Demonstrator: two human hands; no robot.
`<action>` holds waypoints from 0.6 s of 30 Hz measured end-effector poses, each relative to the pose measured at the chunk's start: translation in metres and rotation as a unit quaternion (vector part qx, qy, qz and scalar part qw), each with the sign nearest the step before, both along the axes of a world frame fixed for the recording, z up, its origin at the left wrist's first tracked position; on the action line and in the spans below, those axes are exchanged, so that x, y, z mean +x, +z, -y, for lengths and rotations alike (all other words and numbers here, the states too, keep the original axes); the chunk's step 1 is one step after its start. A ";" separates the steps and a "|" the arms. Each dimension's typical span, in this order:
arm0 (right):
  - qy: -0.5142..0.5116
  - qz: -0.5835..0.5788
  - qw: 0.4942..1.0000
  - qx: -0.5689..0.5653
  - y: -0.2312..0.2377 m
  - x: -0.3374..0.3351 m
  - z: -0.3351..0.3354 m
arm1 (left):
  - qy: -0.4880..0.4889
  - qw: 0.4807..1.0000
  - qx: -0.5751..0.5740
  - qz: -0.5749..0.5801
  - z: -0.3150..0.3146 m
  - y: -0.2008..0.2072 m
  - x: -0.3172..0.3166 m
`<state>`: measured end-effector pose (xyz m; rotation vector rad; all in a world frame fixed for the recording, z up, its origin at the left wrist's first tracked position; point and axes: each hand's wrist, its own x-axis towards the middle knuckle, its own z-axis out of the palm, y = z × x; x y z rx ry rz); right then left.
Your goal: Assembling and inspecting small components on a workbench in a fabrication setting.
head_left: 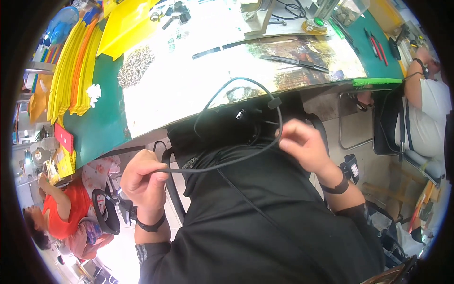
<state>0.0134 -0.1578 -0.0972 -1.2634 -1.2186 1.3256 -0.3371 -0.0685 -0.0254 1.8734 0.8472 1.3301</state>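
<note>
A thin black cable [222, 165] runs in a loose loop over my lap and up to the table's front edge. My left hand [146, 180] is closed, pinching one stretch of it between thumb and fingers. On the other side, my right hand [302, 144] grips the loop with thumb and fingertips. Just above the right hand, a small dark block [274, 102] sits on the cable. A small metal plug-like end [240, 113] shows inside the loop, against dark cloth; how it joins the cable is unclear.
The worktable [101, 135] bears a pile of small metal parts [135, 66], a long dark slim tool [298, 62], red-handled tools [378, 48] and stacked yellow trays [71, 71]. A person in red [66, 213] sits at left, another in a white garment [425, 113] at right.
</note>
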 end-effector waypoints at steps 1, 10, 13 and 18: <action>0.073 0.052 0.995 0.035 0.007 -0.003 -0.001 | -0.001 1.000 0.008 0.017 0.000 -0.003 -0.003; 0.383 0.043 0.890 0.244 0.057 -0.056 -0.030 | 0.045 0.992 0.009 0.116 -0.005 -0.014 -0.002; 0.425 0.070 0.858 0.279 0.054 -0.055 -0.031 | 0.053 0.989 0.008 0.136 -0.009 -0.014 -0.014; 0.331 -0.050 0.907 0.255 0.077 0.006 -0.011 | 0.018 0.990 0.016 0.141 -0.019 -0.008 -0.042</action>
